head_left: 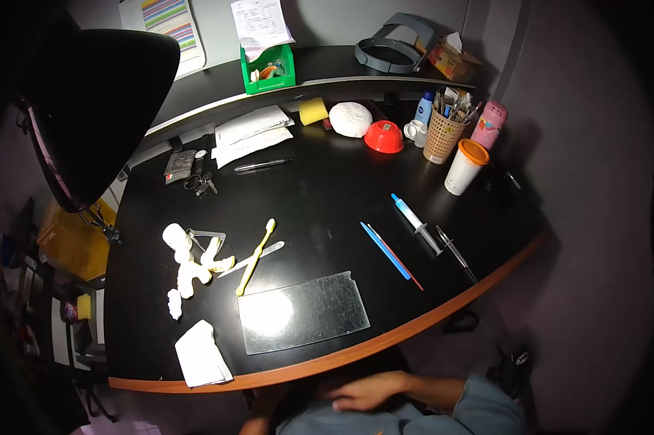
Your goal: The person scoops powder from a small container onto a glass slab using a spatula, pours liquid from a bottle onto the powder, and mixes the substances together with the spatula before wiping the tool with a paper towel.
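My right hand [370, 391] rests over my lap below the table's front edge, its fingers loosely stretched to the left and nothing visible in them. Of my left hand [258, 420], only a dim part shows at the bottom edge; its fingers are hidden. Nearest to both on the table is a scratched glass slab [327, 312]. Left of it lies a folded white tissue [201, 355]. A yellow toothbrush [253, 264] crosses a flat pale spatula [270, 249]. Beside them are white dental plaster models [191, 274], brightly lit. To the right lie a blue-handled tool [386, 252], a syringe [416, 225] and tweezers [454, 251].
A lamp [117, 94] looms at upper left. Along the back are a green bin [269, 83], white packets [251, 134], a red bowl [383, 138], a woven tool holder [443, 138] and an orange-lidded cup [465, 170]. Keys [206, 183] lie at left.
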{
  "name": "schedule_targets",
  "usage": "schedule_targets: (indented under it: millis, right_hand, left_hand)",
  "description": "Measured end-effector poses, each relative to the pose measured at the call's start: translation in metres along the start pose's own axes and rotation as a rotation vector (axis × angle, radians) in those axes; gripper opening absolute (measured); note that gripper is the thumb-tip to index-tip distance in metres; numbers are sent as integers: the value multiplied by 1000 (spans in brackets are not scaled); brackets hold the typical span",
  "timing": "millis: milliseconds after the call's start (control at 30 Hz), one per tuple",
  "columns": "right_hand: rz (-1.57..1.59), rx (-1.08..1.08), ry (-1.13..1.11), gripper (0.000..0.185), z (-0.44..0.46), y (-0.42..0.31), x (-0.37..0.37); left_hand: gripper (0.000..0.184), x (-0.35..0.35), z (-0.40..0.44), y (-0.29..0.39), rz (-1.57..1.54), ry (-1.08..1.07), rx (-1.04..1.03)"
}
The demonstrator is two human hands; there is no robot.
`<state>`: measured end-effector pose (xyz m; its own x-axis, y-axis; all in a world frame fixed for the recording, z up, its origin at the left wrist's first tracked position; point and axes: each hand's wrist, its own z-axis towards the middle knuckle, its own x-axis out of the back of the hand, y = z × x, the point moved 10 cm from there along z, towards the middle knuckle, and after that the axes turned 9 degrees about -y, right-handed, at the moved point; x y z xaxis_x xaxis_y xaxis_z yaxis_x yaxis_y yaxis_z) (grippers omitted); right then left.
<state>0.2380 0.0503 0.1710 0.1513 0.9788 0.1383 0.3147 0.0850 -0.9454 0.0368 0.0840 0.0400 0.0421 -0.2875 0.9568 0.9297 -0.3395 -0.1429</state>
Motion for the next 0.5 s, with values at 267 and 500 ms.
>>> schedule_targets:
  millis: [267,500]
  right_hand:
    - [-247,168,927,8,-182,-188,159]
    - [-563,-171,1599,20,-231,-128,203]
  left_hand:
    - [29,5,18,59,-71,89,-8]
    - [30,23,36,20,-318,-54,129]
